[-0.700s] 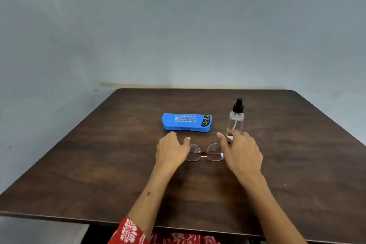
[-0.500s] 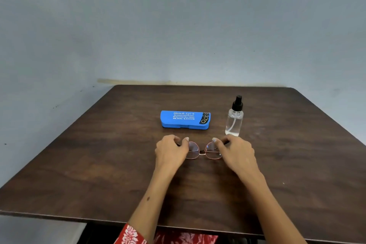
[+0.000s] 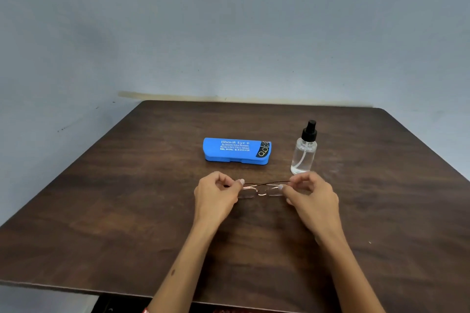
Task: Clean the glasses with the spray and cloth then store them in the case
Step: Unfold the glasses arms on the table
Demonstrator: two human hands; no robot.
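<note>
Left hand (image 3: 216,192): fingers curled, pinching left end of glasses (image 3: 259,189). Glasses at counter (image 3: 127,211) centre, between hands. Blue case (image 3: 236,151) closed, 12 o'clock of glasses; lid reads "Bhavik Eye +". Right hand (image 3: 311,194): pinching right end. Spray bottle (image 3: 304,151) upright, 1 o'clock.

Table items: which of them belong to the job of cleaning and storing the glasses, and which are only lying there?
Belong to the job:
- glasses, pinched at both ends by the left hand and right hand
- spray bottle, upright
- blue case, closed
- a cloth is not visible

Only lying there:
- nothing else on the wooden table
</note>
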